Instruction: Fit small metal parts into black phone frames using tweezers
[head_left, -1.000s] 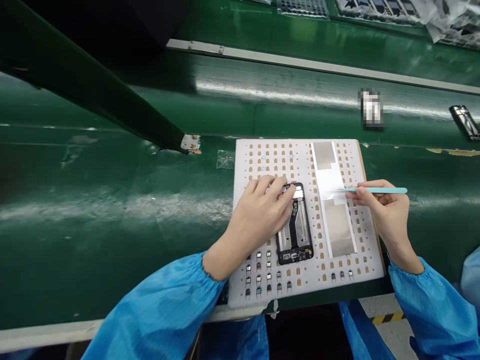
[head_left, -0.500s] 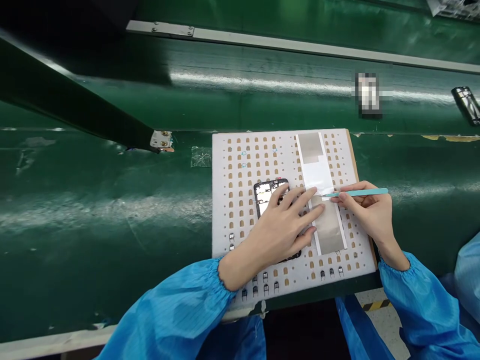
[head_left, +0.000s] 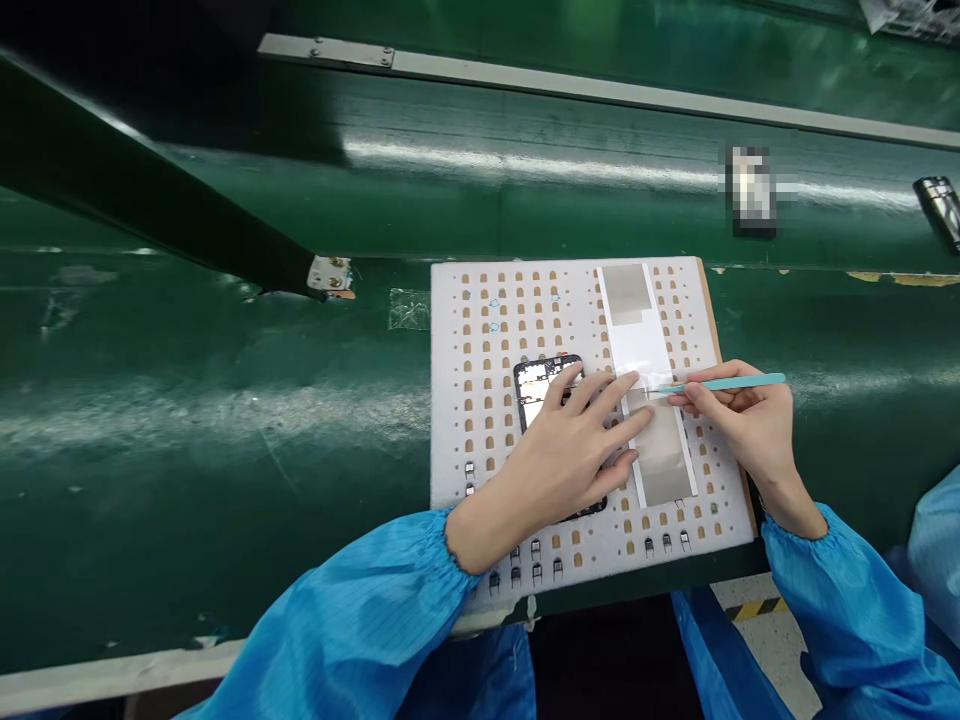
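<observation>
My left hand [head_left: 574, 445] is spread, its fingertips on the left side of a long white backing sheet [head_left: 637, 345] that carries grey adhesive pieces [head_left: 661, 460]. Partly hidden under this hand lies a black phone frame [head_left: 534, 385] with pale inner parts. Turquoise tweezers [head_left: 739, 382] are pinched in my right hand [head_left: 746, 425], their tips on the sheet at the upper edge of the lower grey piece. Both sheet and phone frame rest on a white foam board [head_left: 480, 370] with rows of small slots. Small black-and-metal parts [head_left: 537, 573] sit in several slots near its front edge.
A green workbench [head_left: 187, 430] surrounds the board. A dark post [head_left: 187, 220] with a metal bracket stands at the left. Farther back are a blurred-out device [head_left: 752, 195] and another black phone part [head_left: 939, 212]. At the right edge another blue sleeve [head_left: 934, 545] shows.
The whole view has shifted slightly, so the board appears a little farther right. Both hands keep nearly the same pose, with the tweezer tips still on the sheet.
</observation>
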